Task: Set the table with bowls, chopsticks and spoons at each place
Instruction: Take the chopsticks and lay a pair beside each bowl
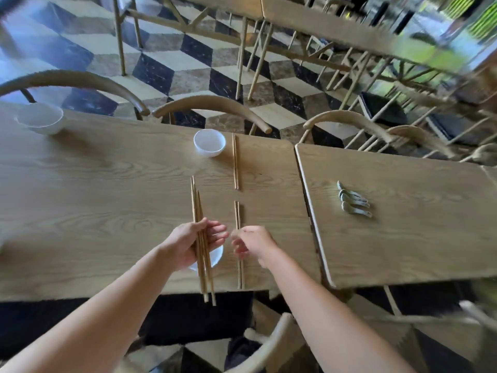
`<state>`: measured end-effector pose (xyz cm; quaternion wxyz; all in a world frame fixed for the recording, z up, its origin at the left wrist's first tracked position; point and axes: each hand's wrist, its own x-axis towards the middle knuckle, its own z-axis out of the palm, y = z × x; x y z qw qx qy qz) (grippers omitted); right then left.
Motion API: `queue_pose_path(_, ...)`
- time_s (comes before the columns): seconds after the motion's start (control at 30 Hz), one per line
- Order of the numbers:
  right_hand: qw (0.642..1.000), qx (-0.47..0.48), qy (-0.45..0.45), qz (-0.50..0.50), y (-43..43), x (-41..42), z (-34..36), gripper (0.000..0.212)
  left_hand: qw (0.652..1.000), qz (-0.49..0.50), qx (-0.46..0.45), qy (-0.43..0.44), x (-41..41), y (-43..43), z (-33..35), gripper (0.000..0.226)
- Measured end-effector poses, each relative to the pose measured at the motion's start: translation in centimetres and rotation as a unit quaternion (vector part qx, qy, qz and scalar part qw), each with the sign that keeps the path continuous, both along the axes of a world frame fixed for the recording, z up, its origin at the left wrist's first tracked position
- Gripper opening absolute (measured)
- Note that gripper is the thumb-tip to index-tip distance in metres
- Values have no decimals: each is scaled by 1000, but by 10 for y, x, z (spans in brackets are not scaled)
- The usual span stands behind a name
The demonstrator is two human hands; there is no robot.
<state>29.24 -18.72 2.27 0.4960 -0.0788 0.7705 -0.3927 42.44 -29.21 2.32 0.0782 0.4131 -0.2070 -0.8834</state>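
Holding a bundle of slim wooden chopsticks (202,246) in my left grip (192,244) over the grainy oak tabletop (94,200); right grip (252,244) is loose, empty, hovering above a laid pair (239,267).

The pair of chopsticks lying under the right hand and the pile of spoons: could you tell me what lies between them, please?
Only bare wood and the seam between both tables separates chopsticks from spoons, head view.

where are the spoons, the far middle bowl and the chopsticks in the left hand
spoons (354,203): head view, on the middle spoon of the pile.
far middle bowl (209,142): head view, on its inside bottom.
chopsticks in the left hand (195,203): head view, on the shafts above the fingers.
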Motion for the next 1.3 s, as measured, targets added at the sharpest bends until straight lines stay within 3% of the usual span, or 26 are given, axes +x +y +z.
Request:
queue_pose_path(0.3,987,-82,-111,80,45,94,74,15,995,-6,-92,34,62,13,46,28)
queue_pose_path(0.5,989,-98,-60,91,60,106,86,37,996,-32,-79,29,65,32,57,27)
queue_pose_path(0.57,991,-95,-48,85,62,108,85,30,995,-56,-75,34,65,35,58,29)
queue_pose_path(0.67,990,-102,-53,79,64,114,81,4,994,-83,-66,33,67,40,61,30)
queue_pose_path(0.8,990,-104,-51,79,66,121,74,14,992,-111,-59,28,70,47,61,30)
queue_pose_path(1.07,989,-92,-90,73,88,113,49,4,985,-164,-52,-19,62,65,48,33)
queue_pose_path(1.17,987,-58,-107,108,99,78,37,16,981,-175,-70,-33,45,66,41,35)
queue_pose_path(1.3,998,-14,-23,52,96,23,10,8,981,-159,-85,-71,14,65,32,33)
